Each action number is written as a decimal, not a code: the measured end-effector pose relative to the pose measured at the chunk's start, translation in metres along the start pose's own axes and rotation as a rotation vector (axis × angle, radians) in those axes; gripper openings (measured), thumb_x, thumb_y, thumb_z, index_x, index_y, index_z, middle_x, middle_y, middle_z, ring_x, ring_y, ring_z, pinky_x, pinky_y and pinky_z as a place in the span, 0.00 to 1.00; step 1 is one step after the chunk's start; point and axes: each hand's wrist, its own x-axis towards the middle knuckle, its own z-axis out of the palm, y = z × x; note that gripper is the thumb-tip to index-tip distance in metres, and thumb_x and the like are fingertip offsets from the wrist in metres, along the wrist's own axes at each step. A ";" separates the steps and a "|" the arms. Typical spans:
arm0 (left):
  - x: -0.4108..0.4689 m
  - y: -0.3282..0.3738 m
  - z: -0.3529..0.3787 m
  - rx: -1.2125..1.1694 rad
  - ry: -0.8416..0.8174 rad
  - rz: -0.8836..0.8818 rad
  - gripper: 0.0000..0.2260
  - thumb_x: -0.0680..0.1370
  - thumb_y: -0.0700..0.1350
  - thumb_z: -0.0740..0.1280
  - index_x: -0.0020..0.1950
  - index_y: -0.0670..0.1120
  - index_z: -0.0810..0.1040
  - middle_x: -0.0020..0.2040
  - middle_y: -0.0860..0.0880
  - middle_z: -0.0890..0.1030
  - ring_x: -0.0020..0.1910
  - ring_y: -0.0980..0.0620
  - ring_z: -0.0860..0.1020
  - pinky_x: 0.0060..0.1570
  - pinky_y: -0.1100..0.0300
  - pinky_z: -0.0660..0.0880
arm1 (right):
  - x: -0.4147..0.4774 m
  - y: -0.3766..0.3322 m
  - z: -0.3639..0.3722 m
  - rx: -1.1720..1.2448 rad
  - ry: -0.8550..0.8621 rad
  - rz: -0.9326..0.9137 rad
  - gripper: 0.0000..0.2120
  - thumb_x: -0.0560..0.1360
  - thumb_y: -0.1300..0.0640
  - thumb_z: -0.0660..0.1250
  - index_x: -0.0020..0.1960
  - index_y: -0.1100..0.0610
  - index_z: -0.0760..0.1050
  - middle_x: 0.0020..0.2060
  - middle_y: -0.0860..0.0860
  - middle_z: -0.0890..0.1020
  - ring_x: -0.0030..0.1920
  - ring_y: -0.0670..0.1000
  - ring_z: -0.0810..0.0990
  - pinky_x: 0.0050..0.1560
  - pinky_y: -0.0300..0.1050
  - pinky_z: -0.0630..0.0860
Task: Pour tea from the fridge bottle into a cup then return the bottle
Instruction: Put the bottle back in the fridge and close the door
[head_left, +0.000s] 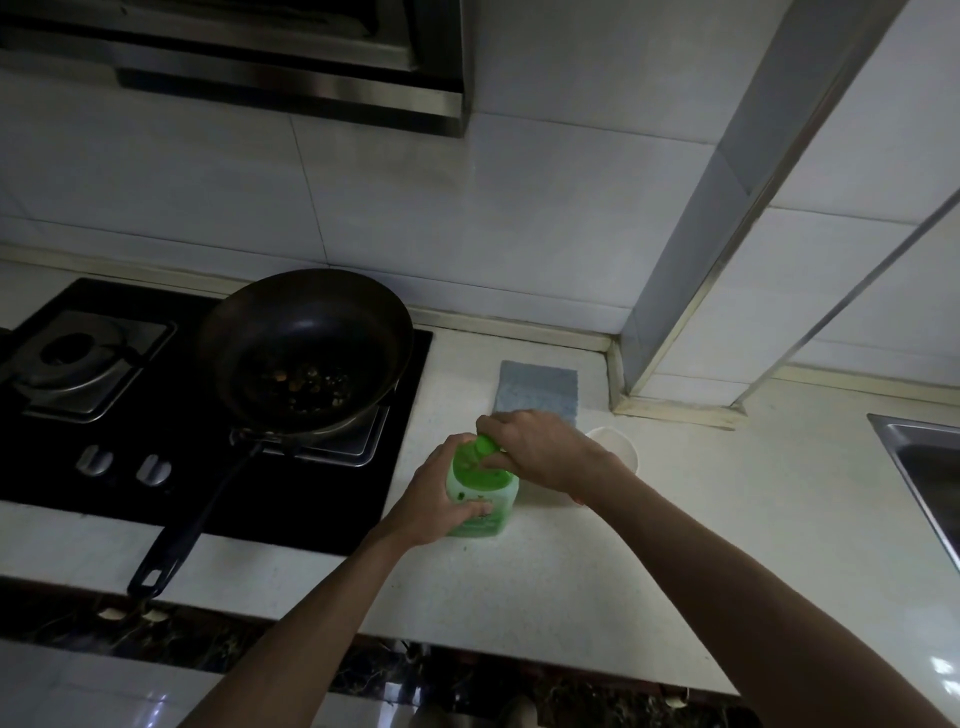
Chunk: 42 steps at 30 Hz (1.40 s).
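Observation:
A green tea bottle (480, 493) stands upright on the white counter (649, 571). My left hand (434, 501) grips its body from the left side. My right hand (540, 449) comes over the top, its fingers curled round the green cap (485, 446). Just behind my right wrist stands a white cup (618, 447), partly hidden by the hand and forearm.
A black frying pan (306, 348) with food scraps sits on the gas hob (104, 415), its handle pointing toward the counter's front edge. A blue-grey cloth (537, 387) lies behind the bottle. A steel sink (924, 467) is at the right edge.

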 end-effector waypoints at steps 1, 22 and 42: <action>0.000 0.001 0.000 -0.004 -0.008 0.000 0.35 0.65 0.51 0.79 0.66 0.60 0.66 0.58 0.53 0.77 0.56 0.54 0.79 0.55 0.49 0.78 | 0.000 -0.002 0.001 -0.052 0.011 0.031 0.21 0.81 0.42 0.57 0.60 0.59 0.72 0.49 0.55 0.81 0.48 0.57 0.81 0.48 0.55 0.79; 0.005 0.015 -0.002 0.067 -0.039 0.018 0.32 0.62 0.51 0.79 0.60 0.61 0.67 0.54 0.54 0.77 0.52 0.55 0.77 0.52 0.48 0.78 | -0.011 -0.006 0.014 0.080 0.158 0.094 0.14 0.79 0.48 0.63 0.55 0.60 0.74 0.45 0.56 0.82 0.41 0.58 0.81 0.41 0.50 0.77; -0.008 0.002 -0.023 -0.761 0.066 -0.702 0.19 0.77 0.52 0.59 0.66 0.49 0.75 0.54 0.46 0.77 0.45 0.50 0.74 0.42 0.57 0.69 | -0.026 -0.018 0.067 0.806 0.235 0.418 0.38 0.69 0.53 0.77 0.73 0.50 0.61 0.64 0.50 0.75 0.64 0.51 0.75 0.62 0.54 0.78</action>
